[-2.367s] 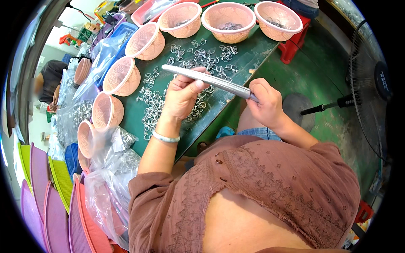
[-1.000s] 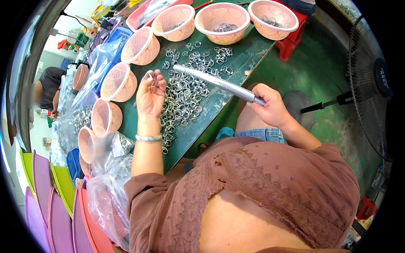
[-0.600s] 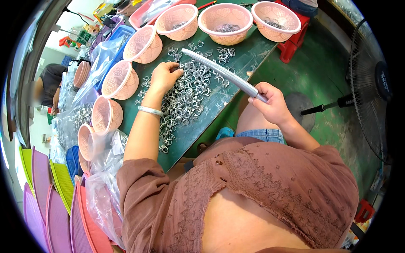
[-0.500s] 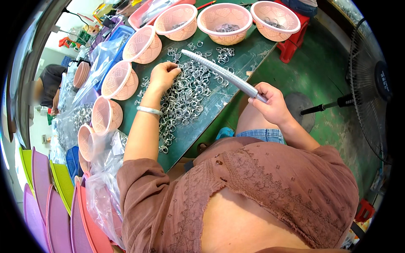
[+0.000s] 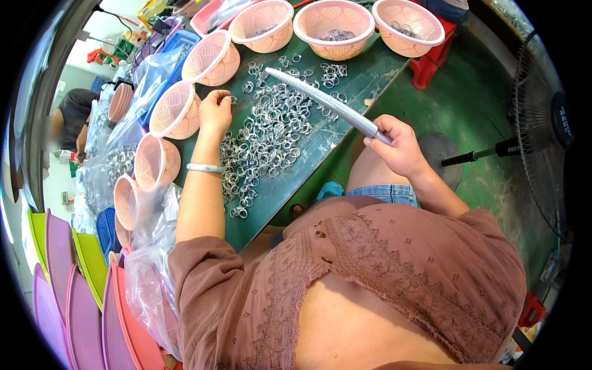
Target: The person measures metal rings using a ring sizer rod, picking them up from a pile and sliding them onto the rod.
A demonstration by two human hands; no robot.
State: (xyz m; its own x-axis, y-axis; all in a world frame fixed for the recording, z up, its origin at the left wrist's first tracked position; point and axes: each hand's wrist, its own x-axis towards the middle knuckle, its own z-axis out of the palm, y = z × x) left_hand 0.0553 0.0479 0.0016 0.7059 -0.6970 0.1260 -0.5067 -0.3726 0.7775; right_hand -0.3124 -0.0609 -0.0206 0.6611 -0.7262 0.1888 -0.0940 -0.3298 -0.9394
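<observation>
Right hand wrapped around the lower end of a tapered silver metal rod, slanting above loose silver metal rings on a dark green table, left hand pinching one small silver ring near a round pink basket

Rod and rings are silver, lattice-patterned baskets pink, table green.

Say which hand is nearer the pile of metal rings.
Left. The left hand is at the pile's left edge, seemingly pinching a single ring; the right hand is past the table's right edge, holding a grey tapered rod.
</observation>
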